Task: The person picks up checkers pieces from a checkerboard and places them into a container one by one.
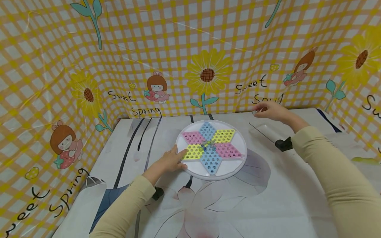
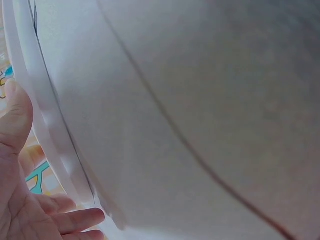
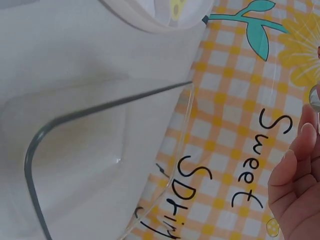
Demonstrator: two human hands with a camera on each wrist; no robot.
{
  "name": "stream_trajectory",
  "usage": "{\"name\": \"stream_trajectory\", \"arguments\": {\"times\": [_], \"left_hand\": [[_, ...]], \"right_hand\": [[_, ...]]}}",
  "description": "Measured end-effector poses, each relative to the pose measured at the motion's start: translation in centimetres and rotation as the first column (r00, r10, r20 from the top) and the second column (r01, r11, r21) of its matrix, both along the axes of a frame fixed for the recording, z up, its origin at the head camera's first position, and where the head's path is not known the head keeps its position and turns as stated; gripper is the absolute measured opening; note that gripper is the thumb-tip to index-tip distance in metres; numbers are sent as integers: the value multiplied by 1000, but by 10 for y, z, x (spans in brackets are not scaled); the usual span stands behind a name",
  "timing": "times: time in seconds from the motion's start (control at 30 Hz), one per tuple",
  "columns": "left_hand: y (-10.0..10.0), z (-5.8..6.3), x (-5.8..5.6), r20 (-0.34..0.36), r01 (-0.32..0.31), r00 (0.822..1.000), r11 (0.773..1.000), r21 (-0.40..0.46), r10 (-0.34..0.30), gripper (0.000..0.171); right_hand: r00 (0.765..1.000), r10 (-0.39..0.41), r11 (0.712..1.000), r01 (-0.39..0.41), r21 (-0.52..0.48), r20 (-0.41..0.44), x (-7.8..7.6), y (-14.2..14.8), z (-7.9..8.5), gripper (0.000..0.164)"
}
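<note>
A round white Chinese checkers board (image 1: 232, 168) lies on the table, its star in pink, yellow and blue. Several glass marbles (image 1: 209, 145) are gathered at the star's centre. At the board's left edge rests my left hand (image 1: 171, 159), fingers spread and fairly straight; the left wrist view shows this hand (image 2: 35, 200) beside the white rim. My right hand (image 1: 272, 110) is raised off the board's far right side and pinches a clear marble (image 3: 315, 97) between thumb and fingertips. Below that hand stands a transparent container (image 3: 75, 150), partly hidden by the forearm in the head view.
A dark line (image 3: 100, 107) runs along the container's rim. Checked cloth walls (image 1: 178, 33) with sunflowers rise behind and beside the table. Each wrist carries a black camera mount, such as the one (image 1: 284, 144) under the right forearm. A patterned white cloth (image 1: 268, 205) covers the tabletop.
</note>
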State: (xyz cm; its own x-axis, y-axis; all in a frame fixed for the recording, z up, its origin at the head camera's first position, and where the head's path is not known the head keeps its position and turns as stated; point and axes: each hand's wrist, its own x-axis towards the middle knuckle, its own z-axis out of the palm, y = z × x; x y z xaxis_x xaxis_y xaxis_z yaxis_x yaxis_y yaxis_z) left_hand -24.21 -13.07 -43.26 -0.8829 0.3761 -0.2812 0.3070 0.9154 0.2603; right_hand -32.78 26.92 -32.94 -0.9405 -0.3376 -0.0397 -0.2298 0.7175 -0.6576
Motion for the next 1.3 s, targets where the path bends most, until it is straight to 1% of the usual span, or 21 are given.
{"name": "stream_trajectory", "arguments": {"times": [0.27,0.4,0.5,0.6,0.7,0.77,0.93,1.0,1.13,1.3], "left_hand": [[0,1,1,21,-22,1000,1000,13,22,71],[0,1,2,25,-22,999,1000,13,22,71],[-1,2,2,28,-21,999,1000,13,21,71],[-1,1,1,28,-21,999,1000,14,20,71],[-1,1,1,30,-24,999,1000,10,24,71],[-1,1,1,28,-26,999,1000,14,26,71],[-1,1,0,29,-29,999,999,18,28,71],[-1,1,0,28,-27,999,1000,13,27,71],[-1,2,0,25,-26,999,1000,14,26,71],[-1,2,0,33,-28,999,999,20,27,71]], "right_hand": [[999,-36,999,36,-17,6,-1,17,-3,41],[999,-53,998,54,-22,5,-1,25,-7,39],[996,-82,996,83,-20,19,-1,33,-9,43],[993,-112,993,113,-17,40,-2,41,-12,50],[992,-116,992,118,-38,56,-4,48,-15,53],[992,-115,991,118,-58,59,-6,53,-17,49],[992,-107,986,115,-120,74,-8,59,-20,28],[991,-106,983,117,-140,83,-9,59,-20,25],[988,-115,980,130,-151,103,-13,58,-21,33],[985,-125,980,141,-140,115,-18,55,-23,49]]}}
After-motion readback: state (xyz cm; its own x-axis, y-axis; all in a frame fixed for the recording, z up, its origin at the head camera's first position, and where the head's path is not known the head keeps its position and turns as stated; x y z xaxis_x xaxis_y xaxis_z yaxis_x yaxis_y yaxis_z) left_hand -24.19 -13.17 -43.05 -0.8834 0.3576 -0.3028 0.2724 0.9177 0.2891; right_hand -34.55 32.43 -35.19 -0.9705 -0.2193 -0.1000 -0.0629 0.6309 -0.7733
